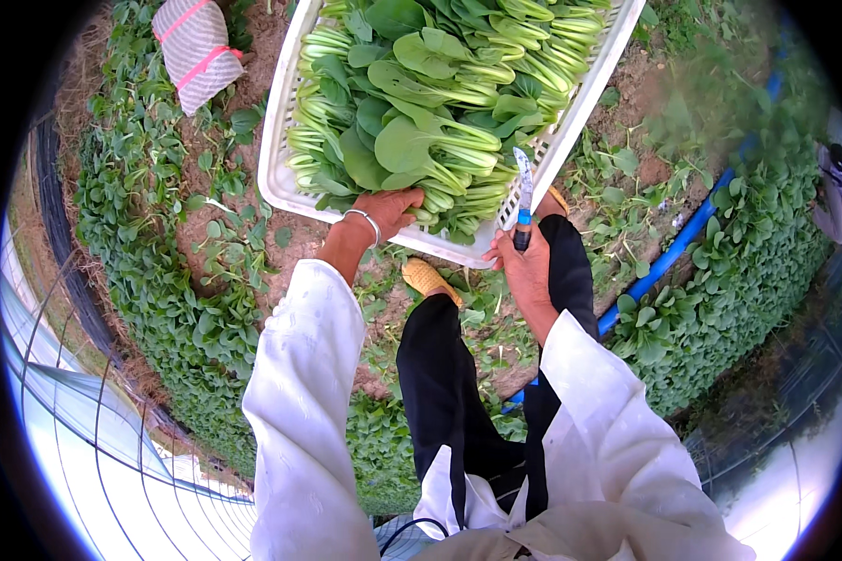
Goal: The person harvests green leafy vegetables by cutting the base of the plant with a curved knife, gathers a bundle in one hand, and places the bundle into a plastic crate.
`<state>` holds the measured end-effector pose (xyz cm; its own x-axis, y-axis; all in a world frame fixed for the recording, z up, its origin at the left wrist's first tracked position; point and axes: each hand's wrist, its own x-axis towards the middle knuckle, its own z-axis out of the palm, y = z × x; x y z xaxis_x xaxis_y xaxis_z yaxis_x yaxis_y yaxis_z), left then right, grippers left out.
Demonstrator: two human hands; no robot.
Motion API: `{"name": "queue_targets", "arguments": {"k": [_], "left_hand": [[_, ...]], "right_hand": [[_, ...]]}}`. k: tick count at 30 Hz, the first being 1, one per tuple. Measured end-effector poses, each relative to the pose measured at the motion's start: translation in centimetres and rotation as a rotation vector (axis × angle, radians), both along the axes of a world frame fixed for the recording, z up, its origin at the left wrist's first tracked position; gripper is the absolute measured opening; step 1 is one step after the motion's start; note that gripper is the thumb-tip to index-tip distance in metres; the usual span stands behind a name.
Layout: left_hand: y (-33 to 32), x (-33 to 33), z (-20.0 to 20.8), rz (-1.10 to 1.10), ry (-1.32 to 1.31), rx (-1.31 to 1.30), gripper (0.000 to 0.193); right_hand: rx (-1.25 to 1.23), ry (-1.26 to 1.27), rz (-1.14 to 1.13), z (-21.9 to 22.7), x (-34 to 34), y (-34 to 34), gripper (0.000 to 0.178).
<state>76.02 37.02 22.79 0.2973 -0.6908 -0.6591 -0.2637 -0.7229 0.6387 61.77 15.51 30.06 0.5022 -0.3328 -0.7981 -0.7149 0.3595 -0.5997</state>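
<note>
While the white crate is sitting at twelve o'clock, heaped with leafy greens, the left hand is reaching over its seven-o'clock rim, grip hidden, and the right hand, apart at five o'clock, is clasping a knife. The load is probably weighing heavily, its tender leaves bruising easily; the stiff rim is likely offering the surest hold.

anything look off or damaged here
Mainly the knife in the right hand: its blade looks blotched with dark marks, perhaps dirt. The bok choy in the white plastic crate looks neatly stacked.
</note>
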Motion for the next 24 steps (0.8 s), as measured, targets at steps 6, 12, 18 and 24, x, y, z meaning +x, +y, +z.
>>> {"name": "queue_targets", "arguments": {"k": [6, 12, 18, 24], "left_hand": [[-0.8, -3.8, 2.8, 0.014, -0.414, 0.107, 0.021], [0.2, -8.1, 7.2, -0.129, -0.789, -0.044, 0.025], [1.2, -7.7, 4.4, -0.081, -0.820, -0.048, 0.022], [0.4, -7.3, 2.9, -0.108, -0.823, 0.082, 0.019]], "right_hand": [[0.009, -0.004, 0.031, 2.8, -0.7, -1.1, 0.011], [-0.040, -0.028, 0.000, 5.9, -3.1, -2.7, 0.014], [-0.279, 0.014, -0.158, 9.8, -12.7, -5.7, 0.019], [-0.384, 0.183, -0.400, 13.6, -27.0, -3.1, 0.019]]}}
